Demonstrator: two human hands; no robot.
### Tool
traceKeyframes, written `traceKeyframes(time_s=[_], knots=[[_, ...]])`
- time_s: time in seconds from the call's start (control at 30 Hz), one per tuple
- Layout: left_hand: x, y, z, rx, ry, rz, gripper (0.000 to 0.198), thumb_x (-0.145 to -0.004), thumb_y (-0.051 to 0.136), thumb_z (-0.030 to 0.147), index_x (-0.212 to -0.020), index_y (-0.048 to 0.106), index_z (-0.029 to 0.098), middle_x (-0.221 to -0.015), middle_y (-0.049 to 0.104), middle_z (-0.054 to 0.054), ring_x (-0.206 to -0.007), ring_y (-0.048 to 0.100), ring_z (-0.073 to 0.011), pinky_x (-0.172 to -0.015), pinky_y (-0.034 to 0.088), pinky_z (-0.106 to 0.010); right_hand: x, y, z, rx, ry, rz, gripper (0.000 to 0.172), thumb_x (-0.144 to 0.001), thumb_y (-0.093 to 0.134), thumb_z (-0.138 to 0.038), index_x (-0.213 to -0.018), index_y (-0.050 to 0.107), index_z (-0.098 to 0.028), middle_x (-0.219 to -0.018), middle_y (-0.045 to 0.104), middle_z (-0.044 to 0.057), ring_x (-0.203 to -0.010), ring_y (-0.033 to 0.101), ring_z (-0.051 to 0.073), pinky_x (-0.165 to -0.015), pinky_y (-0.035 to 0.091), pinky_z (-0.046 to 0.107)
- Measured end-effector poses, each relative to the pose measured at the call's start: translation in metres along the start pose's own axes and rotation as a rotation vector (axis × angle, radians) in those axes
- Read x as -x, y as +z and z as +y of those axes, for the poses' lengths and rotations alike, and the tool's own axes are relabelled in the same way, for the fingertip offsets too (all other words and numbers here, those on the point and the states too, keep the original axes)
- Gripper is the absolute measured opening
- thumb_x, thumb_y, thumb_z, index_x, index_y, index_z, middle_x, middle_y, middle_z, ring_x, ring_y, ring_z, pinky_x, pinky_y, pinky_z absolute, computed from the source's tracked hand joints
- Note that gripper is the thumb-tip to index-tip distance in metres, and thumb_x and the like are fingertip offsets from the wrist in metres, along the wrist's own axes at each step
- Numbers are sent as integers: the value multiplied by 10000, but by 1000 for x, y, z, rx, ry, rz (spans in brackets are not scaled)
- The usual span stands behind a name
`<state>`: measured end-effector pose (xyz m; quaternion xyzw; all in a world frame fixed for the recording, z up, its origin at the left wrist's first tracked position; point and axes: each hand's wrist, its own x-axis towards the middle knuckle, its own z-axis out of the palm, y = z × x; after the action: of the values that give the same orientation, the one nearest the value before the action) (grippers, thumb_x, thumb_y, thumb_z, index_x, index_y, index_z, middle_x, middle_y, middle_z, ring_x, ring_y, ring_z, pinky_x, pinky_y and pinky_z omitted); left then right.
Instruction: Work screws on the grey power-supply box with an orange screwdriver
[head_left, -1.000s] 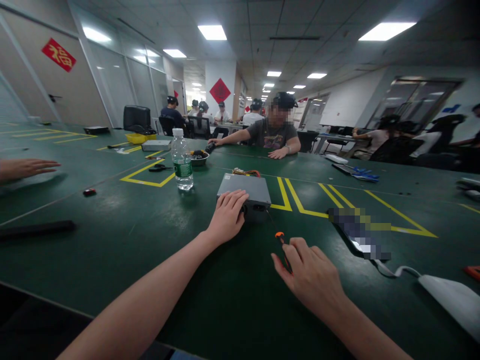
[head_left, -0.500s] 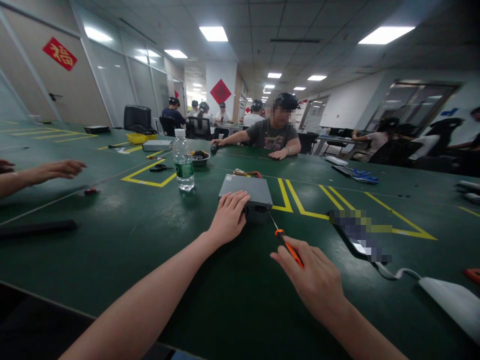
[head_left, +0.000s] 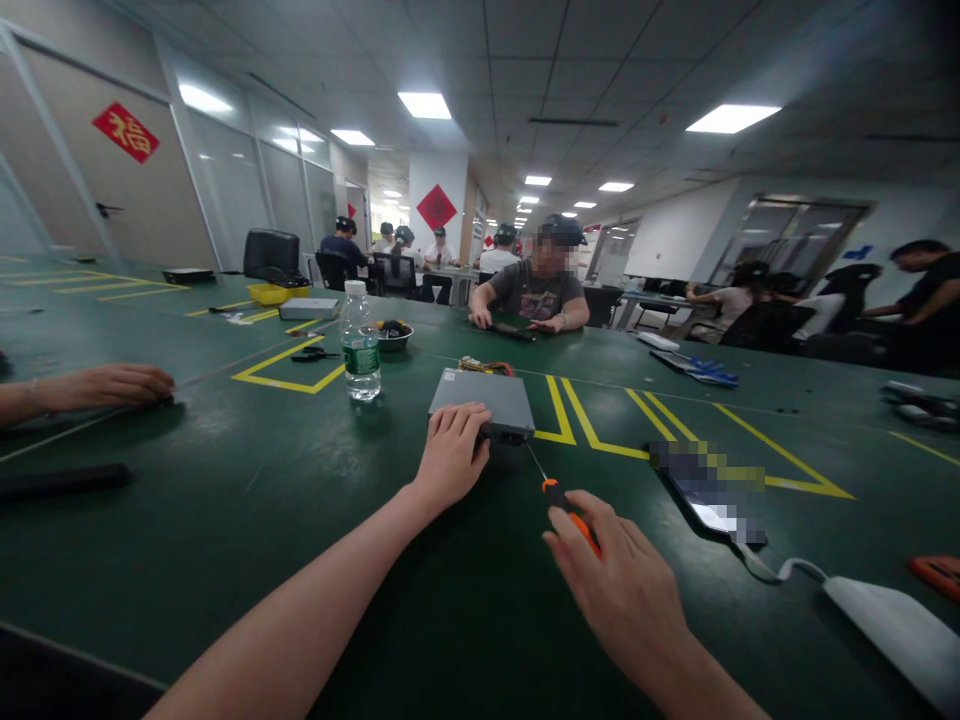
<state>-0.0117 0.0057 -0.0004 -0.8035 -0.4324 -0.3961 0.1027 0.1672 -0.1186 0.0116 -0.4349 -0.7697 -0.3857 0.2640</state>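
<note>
A grey metal computer power supply unit lies on the green table, its bundled cables showing at the far side. My left hand grips its near left corner, fingers over the top and thumb against the front face. In my right hand is an orange and black screwdriver, held by the handle. Its thin shaft points up and left to the unit's lower front right corner. Whether the tip touches the unit I cannot tell.
Left of the unit stands a water bottle, with a metal bowl behind it. At right lie a phone and a white block on a cable. A co-worker's hand rests at left; another person sits opposite.
My fingers have shifted on the screwdriver, covering more of its handle. The left co-worker's hand has lowered to the table. The person opposite has brought both hands to a dark object.
</note>
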Motion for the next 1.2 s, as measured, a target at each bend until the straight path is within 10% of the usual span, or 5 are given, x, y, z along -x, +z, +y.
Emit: traceKeyframes(time_s=[0.57,0.8,1.0,1.2], knots=[[-2,2,0,-2,-23,11,267,-783,523,214,-1049,496,219,-1161,550,-34,-1097,441,-212,-956,311,-399,3,7,-4,-109,-159,-9,204,-823,408,-63,-951,530,-166,-1147,517,176,-1132,480,255,-781,496,323],[-2,1,1,-1,-36,-1,258,-783,524,216,-1040,496,223,-1158,551,-22,-1087,440,-208,-946,307,-381,-6,6,1,-57,-74,102,68,-807,545,-164,-874,544,-177,-996,608,133,-845,618,185,-668,504,273],[-2,1,1,2,-40,8,246,-788,516,214,-1032,496,219,-1150,553,-21,-1074,442,-208,-946,300,-377,1,8,-4,-134,-227,-2,187,-820,441,-70,-944,537,-172,-1156,535,175,-1139,477,249,-806,488,333],[-2,1,1,1,-42,8,255,-780,517,198,-1033,497,219,-1151,551,-28,-1083,440,-213,-946,295,-379,-7,10,2,-42,-238,128,168,-787,580,-146,-941,562,-209,-1036,623,136,-976,591,194,-684,490,238]])
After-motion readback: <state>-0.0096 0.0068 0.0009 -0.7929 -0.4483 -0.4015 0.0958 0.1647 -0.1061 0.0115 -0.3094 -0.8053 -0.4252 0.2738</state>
